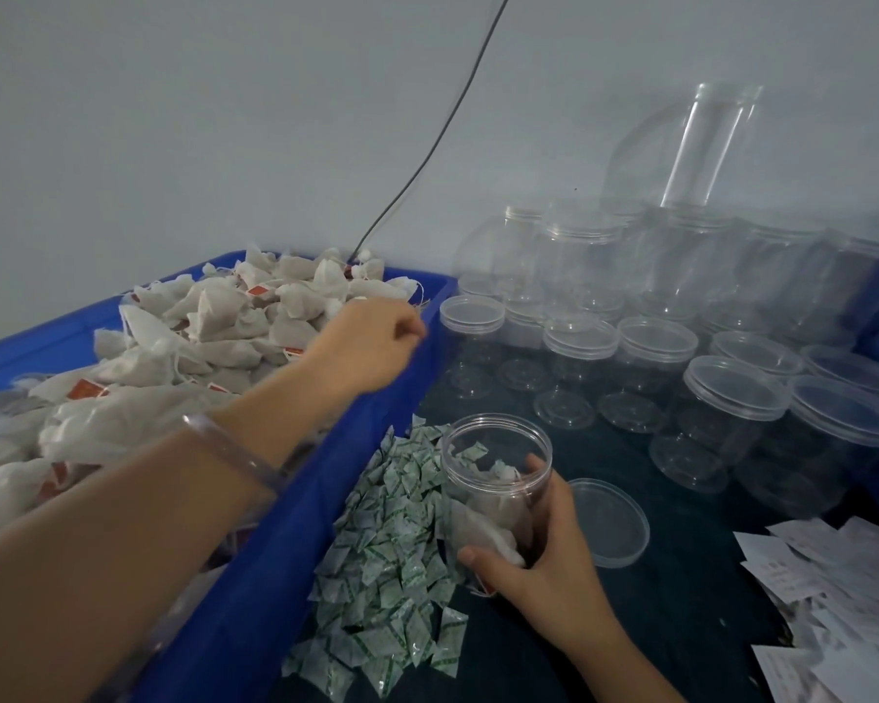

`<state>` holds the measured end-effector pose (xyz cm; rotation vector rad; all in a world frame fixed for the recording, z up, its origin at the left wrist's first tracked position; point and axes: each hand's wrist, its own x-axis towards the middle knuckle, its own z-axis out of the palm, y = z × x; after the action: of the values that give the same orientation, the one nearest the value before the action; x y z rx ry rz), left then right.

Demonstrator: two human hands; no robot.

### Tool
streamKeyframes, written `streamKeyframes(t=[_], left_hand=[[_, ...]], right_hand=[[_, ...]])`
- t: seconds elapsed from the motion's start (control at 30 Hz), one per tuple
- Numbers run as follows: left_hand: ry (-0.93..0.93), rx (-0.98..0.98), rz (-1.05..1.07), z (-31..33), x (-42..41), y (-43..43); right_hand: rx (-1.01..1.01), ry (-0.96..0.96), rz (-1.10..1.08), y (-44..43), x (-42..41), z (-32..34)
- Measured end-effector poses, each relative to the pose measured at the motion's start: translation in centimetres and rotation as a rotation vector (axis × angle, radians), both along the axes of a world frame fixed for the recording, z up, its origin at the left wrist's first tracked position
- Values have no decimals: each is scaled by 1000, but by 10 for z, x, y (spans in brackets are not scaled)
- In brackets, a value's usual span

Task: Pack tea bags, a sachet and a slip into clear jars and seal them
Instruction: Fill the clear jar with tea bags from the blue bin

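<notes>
The right hand (539, 545) wrapped the open jar (496, 479), part-filled, beside the sachet pile (392, 565). The left hand (371, 342) reached over the tea bags (214, 317) in the blue crate (285, 540), grip pinched; on what, I couldn't tell. Best to lift bags by the body, avoiding string tangles.

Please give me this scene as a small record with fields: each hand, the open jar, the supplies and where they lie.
left hand: over blue crate, fingers closed, contents unclear
right hand: grips open jar
jar contents: some tea bags, one sachet
loose lid: flat on table, right of jar
tea bags: heaped in crate
sachets: pile between crate and jar
slips: right edge
empty jars: stacked behind
</notes>
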<state>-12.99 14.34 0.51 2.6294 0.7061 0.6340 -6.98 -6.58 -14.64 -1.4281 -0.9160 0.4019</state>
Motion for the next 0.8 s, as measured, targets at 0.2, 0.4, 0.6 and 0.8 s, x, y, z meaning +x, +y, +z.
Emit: streamKeyframes(t=[0.2,0.4,0.6,0.8], left_hand=[[622,67,90,-36,-19,47],[625,101,136,-46,-19,52],[60,-164,154,-13,-23,43],[-107,-601,-398,16,-13,-26]], right_hand=[[-16,-9,-6,0,0,0],[-27,-40,-31,0,0,0],[-31,-33,-27,0,0,0],[-16,-19,-17,0,-2,3]])
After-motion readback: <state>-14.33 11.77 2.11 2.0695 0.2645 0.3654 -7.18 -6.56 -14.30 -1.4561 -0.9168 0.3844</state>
